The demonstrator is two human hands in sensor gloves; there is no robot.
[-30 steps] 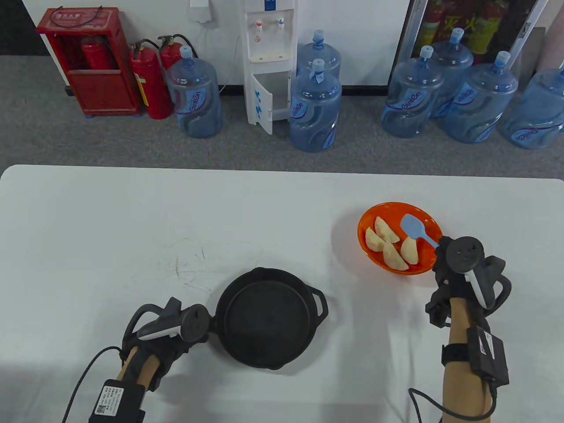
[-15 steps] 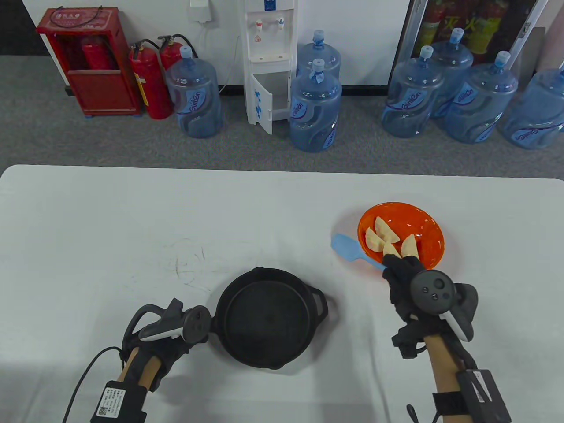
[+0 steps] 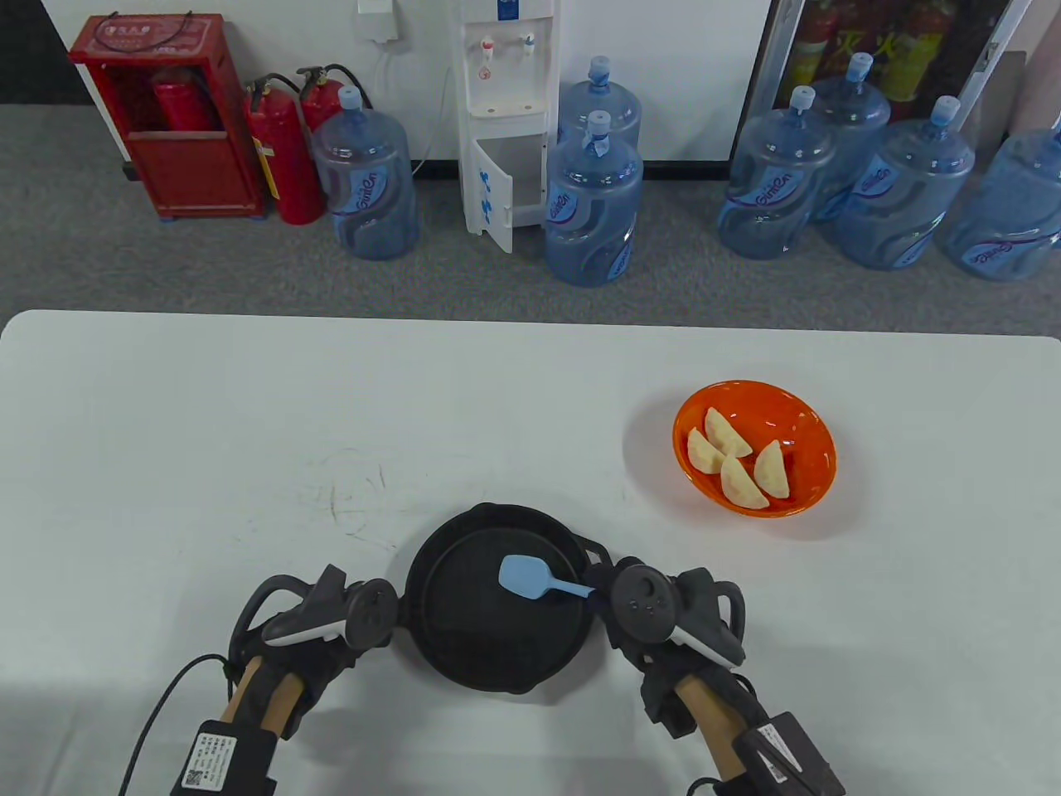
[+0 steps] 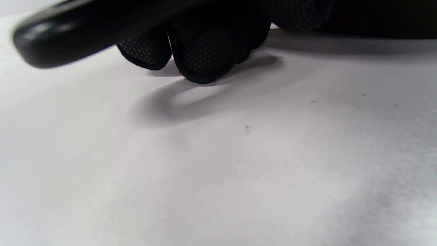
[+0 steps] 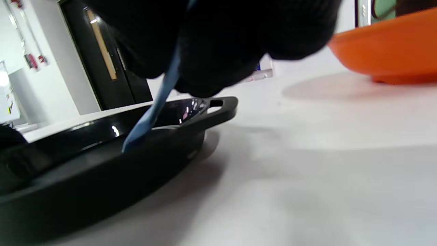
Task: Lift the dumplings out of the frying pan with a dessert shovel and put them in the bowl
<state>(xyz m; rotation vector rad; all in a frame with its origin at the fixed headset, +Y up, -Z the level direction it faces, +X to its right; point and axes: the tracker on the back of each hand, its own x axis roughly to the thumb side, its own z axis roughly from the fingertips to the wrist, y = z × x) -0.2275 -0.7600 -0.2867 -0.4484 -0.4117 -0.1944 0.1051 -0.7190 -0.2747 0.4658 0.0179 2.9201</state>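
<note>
A black frying pan (image 3: 464,655) sits near the table's front edge and holds no dumplings. My right hand (image 3: 609,601) grips the handle of the light blue dessert shovel (image 3: 524,574), whose blade lies over the pan's inside; the right wrist view shows the shovel (image 5: 150,116) dipping past the pan's rim (image 5: 102,126). My left hand (image 3: 365,618) holds the frying pan's handle (image 4: 68,37) at the pan's left side, its fingers (image 4: 205,58) curled under that handle. The orange bowl (image 3: 808,431) stands at the right with several dumplings (image 3: 738,464) in it.
The white table (image 3: 249,414) stretches wide to the left and behind the pan. Beyond its far edge stand water bottles (image 3: 593,199), a water dispenser (image 3: 506,116) and red fire extinguishers (image 3: 282,157) on the grey floor.
My right hand has carried the shovel from the bowl leftward and toward me, ending over the pan. The left hand and the pan stayed put.
</note>
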